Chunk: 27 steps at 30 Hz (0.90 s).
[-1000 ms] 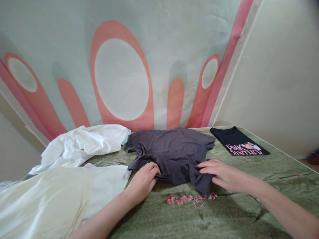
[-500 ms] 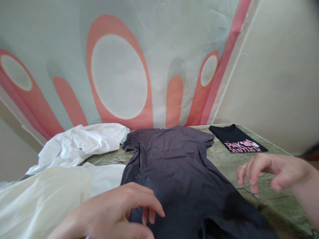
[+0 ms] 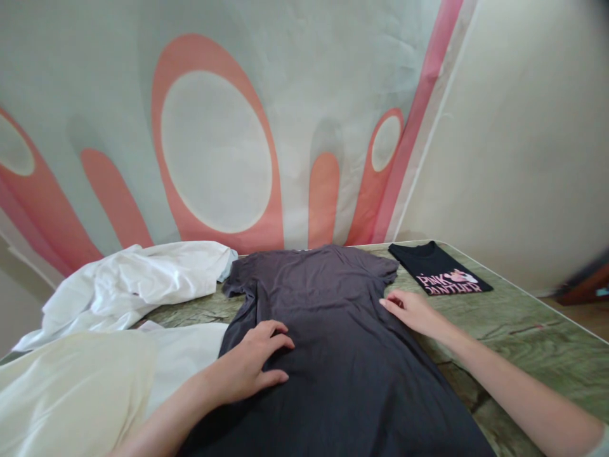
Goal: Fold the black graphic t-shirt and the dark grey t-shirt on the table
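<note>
The dark gray T-shirt (image 3: 333, 362) lies at six o'clock; the left hand (image 3: 254, 362) is wide over it at seven; at four, I can't tell if the right hand (image 3: 409, 311) pinches its side

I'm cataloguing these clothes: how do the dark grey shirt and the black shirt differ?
The dark grey shirt lies spread out, while the black shirt is neatly folded. The black shirt shows pink lettering; the dark grey shirt shows no print. Both are dark and lie on the table.
</note>
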Each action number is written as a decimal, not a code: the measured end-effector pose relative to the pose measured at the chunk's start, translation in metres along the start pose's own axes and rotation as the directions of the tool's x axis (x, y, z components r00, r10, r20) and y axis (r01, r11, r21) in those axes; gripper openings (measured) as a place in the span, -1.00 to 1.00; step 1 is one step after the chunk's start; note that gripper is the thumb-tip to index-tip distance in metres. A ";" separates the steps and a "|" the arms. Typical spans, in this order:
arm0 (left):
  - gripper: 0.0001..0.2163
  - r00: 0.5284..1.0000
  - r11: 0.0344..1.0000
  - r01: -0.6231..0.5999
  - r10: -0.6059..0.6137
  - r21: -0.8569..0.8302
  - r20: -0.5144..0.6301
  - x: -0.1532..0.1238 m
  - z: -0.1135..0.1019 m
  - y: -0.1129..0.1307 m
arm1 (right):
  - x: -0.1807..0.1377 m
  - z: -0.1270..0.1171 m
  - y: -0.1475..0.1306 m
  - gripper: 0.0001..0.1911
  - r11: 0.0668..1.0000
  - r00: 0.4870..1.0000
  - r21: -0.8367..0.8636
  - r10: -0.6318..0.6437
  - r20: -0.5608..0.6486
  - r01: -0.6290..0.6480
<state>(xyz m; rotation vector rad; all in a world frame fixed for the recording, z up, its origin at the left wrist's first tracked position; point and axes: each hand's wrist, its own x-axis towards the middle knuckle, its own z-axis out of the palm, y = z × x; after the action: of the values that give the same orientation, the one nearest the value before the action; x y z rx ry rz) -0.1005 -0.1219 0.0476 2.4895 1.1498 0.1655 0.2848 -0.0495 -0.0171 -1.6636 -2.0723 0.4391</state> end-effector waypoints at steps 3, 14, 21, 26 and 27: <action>-0.43 1.000 0.997 0.009 -0.009 0.077 -0.001 0.002 0.008 0.003 | -0.001 0.004 -0.004 -0.73 0.997 1.000 -0.081 -0.020 -0.019 0.019; -0.33 0.977 1.000 0.004 -0.010 0.028 0.213 -0.007 0.000 0.013 | 0.035 -0.007 0.043 -0.59 0.971 0.979 -0.127 0.196 -0.065 -0.203; -0.41 0.947 0.992 0.079 -0.105 0.095 0.304 0.021 -0.028 0.034 | 0.093 -0.004 0.061 -0.67 0.938 0.938 -0.078 0.328 -0.113 -0.338; -0.49 0.971 0.984 -0.152 0.132 0.088 0.200 0.097 -0.009 0.063 | 0.117 0.005 0.061 -0.73 0.950 0.928 -0.049 0.288 -0.235 -0.308; -0.48 0.966 0.979 -0.188 0.170 0.076 0.192 0.112 0.001 0.067 | 0.120 0.006 0.061 -0.72 0.954 0.922 -0.039 0.277 -0.271 -0.298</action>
<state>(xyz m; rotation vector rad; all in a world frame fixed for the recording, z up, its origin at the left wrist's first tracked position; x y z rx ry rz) 0.0209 -0.0776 0.0668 2.6256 0.8757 -0.0716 0.3116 0.0813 -0.0361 -1.9673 -1.6800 0.2122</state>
